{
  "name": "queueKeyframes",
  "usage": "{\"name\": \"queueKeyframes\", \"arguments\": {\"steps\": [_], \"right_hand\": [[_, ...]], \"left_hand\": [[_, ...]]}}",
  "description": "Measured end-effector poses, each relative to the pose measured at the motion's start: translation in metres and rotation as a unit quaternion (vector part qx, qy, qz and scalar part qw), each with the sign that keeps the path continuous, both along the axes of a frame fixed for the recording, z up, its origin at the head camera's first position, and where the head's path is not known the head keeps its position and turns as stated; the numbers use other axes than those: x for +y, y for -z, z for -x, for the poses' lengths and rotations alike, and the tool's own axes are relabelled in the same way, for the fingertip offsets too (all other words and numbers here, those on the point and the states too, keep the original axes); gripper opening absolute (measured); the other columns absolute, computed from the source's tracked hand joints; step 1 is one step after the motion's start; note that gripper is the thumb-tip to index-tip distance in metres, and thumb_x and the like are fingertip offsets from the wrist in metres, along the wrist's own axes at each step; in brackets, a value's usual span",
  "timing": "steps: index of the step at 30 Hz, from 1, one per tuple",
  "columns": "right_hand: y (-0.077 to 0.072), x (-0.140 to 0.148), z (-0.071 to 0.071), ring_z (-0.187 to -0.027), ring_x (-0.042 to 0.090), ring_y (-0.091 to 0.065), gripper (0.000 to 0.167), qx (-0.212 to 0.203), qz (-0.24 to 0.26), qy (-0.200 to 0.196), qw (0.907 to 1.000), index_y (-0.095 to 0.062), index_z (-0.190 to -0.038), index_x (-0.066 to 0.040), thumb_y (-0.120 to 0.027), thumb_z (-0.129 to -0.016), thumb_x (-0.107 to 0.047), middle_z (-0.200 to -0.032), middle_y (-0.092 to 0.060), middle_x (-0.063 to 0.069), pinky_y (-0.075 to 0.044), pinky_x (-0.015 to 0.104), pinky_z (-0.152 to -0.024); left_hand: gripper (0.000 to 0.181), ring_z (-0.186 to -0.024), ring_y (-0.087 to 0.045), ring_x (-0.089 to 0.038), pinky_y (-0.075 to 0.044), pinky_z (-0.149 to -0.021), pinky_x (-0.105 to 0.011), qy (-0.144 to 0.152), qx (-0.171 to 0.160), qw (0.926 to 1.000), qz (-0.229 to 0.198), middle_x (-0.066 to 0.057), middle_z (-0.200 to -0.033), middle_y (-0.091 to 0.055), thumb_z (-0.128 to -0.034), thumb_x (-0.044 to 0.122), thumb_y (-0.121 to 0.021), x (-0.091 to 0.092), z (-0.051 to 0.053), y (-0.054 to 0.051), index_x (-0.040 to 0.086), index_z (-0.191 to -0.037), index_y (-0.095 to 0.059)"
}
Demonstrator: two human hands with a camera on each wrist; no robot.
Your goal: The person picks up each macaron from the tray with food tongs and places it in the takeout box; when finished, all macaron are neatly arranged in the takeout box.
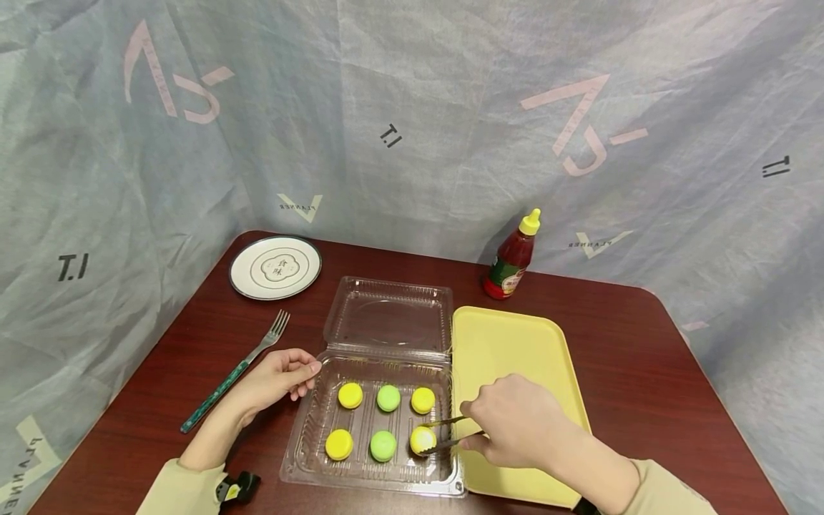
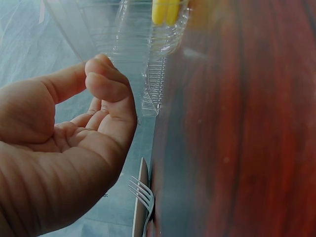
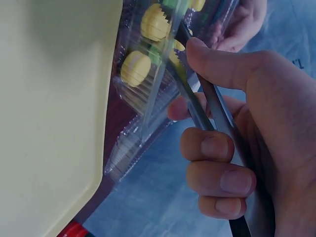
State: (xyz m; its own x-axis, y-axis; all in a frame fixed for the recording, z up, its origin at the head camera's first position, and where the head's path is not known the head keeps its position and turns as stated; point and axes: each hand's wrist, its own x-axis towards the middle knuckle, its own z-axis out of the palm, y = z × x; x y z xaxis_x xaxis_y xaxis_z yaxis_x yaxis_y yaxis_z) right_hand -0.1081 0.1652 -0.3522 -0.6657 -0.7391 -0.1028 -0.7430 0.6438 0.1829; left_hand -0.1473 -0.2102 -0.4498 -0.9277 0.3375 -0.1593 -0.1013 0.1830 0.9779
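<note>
A clear plastic clamshell box lies open, its lid folded back. Several yellow and green macarons sit in its base in two rows. My left hand pinches the box's left rim near the hinge corner between thumb and index finger. My right hand grips metal tongs, reaching over the box's right side. The toothed tong tips stand apart on either side of the front right yellow macaron, which looks pale on top. Whether both tips touch it, I cannot tell.
Right against the box lies a yellow tray. A red sauce bottle with a yellow cap stands behind it. To the left are a fork with a green handle and a white plate. A grey cloth hangs behind the table.
</note>
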Motion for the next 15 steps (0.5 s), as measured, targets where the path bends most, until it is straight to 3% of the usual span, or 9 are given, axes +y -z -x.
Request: {"name": "queueKeyframes", "arguments": {"steps": [15], "right_hand": [[0.005,-0.0068,-0.0053,-0.042,0.015,-0.041,0.04,0.024,-0.019,-0.015,0.9994,-0.063,-0.069,-0.021,-0.074,-0.079,-0.058,-0.048,-0.038,-0.007,-0.043,0.03,-0.044]], "left_hand": [[0.024,-0.062,-0.054,-0.01,-0.046,-0.056,-0.021,-0.001,0.0,1.0,0.005,-0.006,-0.075,-0.059,-0.1013,0.012,-0.058,-0.0001,-0.0004,-0.0013,-0.012,-0.104,-0.057]]}}
